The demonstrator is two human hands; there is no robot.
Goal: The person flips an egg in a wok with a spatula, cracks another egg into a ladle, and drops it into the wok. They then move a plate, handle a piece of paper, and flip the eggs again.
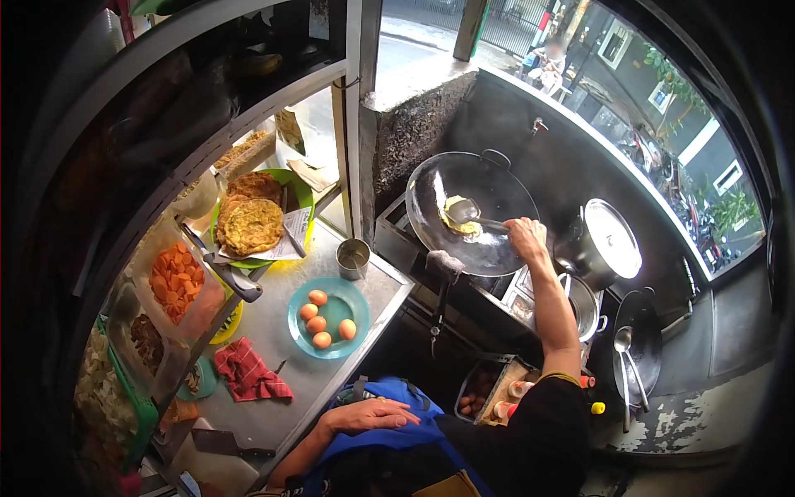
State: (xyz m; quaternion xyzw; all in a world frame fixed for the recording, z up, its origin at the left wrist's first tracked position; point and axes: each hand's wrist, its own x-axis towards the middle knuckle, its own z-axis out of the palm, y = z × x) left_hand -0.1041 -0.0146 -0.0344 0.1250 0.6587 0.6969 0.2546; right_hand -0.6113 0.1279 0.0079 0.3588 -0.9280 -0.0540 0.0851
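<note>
My right hand grips the handle of a metal wok ladle. The ladle's bowl lies over a yellow, egg-like piece of food inside a large dark wok on the stove. A cloth is wrapped at the near end of the wok, around its handle. My left hand rests against a blue bag or apron at my waist, holding nothing, its fingers stretched out. Several brown eggs sit on a light-blue plate on the metal counter to the left.
A metal cup stands near the counter's edge. Fried omelettes lie on a green plate. A red cloth and a cleaver are closer. Right of the wok stand a lidded pot and a dark pan with spoons.
</note>
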